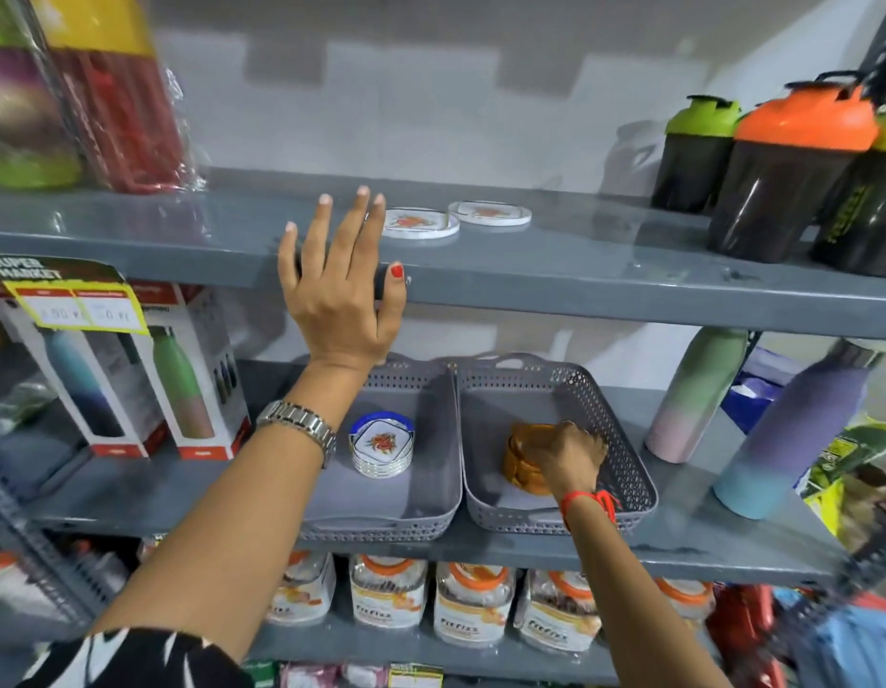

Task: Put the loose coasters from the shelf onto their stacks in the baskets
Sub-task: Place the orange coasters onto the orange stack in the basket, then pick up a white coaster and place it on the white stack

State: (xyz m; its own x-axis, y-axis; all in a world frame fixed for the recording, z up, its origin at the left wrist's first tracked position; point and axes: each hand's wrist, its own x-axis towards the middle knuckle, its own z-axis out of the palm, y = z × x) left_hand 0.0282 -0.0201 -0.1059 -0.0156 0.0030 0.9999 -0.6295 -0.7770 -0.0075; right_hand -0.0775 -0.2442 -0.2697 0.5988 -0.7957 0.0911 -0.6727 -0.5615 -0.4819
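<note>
Two loose white coasters with an orange flower print, one (421,223) on the left and one (490,212) on the right, lie on the upper grey shelf (579,270). My left hand (339,285) is raised flat against the shelf's front edge, fingers spread, its fingertips just left of the left-hand coaster. Below, the left grey basket (381,513) holds a stack of white flower coasters (381,446) in a holder. The right grey basket (624,464) holds a stack of brown coasters (525,459). My right hand (572,456) rests closed on top of that brown stack.
Shaker bottles with green and orange lids (778,166) stand at the upper shelf's right end, wrapped goods (83,91) at its left. Boxed bottles (133,379) sit left of the baskets, pastel bottles (758,429) to the right. Jars (475,608) fill the shelf below.
</note>
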